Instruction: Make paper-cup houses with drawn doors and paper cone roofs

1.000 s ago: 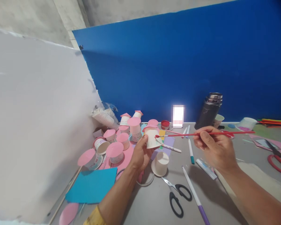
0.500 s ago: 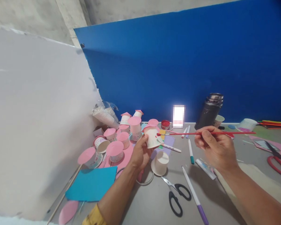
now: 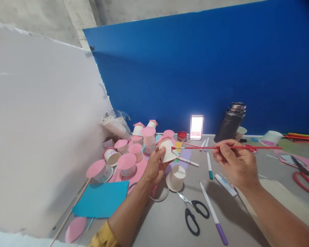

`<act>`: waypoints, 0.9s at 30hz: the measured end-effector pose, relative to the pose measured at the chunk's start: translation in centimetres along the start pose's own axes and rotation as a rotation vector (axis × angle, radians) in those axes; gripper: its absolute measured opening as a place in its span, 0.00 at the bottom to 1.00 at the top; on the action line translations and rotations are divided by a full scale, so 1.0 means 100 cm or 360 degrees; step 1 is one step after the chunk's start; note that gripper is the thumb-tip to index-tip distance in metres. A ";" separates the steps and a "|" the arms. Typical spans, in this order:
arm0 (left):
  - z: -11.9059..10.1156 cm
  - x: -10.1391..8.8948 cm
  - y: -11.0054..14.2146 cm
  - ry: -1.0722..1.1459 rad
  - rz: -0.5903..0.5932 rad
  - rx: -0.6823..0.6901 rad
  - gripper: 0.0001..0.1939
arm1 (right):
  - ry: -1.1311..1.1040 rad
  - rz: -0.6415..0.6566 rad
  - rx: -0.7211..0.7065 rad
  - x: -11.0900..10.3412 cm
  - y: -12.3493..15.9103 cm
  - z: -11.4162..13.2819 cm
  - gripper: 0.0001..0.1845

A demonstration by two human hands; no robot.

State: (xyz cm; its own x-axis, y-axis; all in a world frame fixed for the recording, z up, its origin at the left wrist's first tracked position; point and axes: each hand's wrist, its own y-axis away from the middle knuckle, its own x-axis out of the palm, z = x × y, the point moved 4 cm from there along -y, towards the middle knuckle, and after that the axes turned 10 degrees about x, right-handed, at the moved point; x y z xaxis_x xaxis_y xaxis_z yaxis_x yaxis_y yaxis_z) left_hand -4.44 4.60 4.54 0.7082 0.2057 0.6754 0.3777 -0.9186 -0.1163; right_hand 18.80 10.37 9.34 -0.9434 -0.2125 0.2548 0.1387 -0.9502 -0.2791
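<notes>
My left hand (image 3: 154,165) is closed around a white paper cup (image 3: 167,153), which is tilted above the table with its wide end low. Across from it, my right hand (image 3: 235,163) pinches the handle of a long, thin red paintbrush (image 3: 199,148). The brush lies nearly level, and its red-wet tip meets the right side of the held cup. Just below the cup, another white paper cup (image 3: 176,177) stands upside down. An open jar of red paint (image 3: 182,136) sits behind the held cup.
Several pink-topped paper cups (image 3: 126,164) crowd the left, near teal paper (image 3: 100,200). Black-handled scissors (image 3: 193,212) and a purple-ended marker (image 3: 213,212) lie in front. A dark flask (image 3: 229,121) stands back right; red-handled scissors (image 3: 306,176) lie far right.
The cup has turned slightly in my left hand. The brush tip has shifted a little left and down on its side, and my right hand has moved slightly left with it.
</notes>
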 end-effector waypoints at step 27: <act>-0.002 0.005 0.003 0.0065 0.0134 -0.0100 0.20 | -0.0042 -0.0020 0.0028 -0.002 -0.004 -0.006 0.18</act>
State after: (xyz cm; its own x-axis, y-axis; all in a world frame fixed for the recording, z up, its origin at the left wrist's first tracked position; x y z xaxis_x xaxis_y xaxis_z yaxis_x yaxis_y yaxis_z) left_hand -4.12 4.37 4.99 0.7105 0.1142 0.6943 0.2787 -0.9517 -0.1287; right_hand 18.73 10.95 8.85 -0.9368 -0.2064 0.2826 0.1325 -0.9567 -0.2593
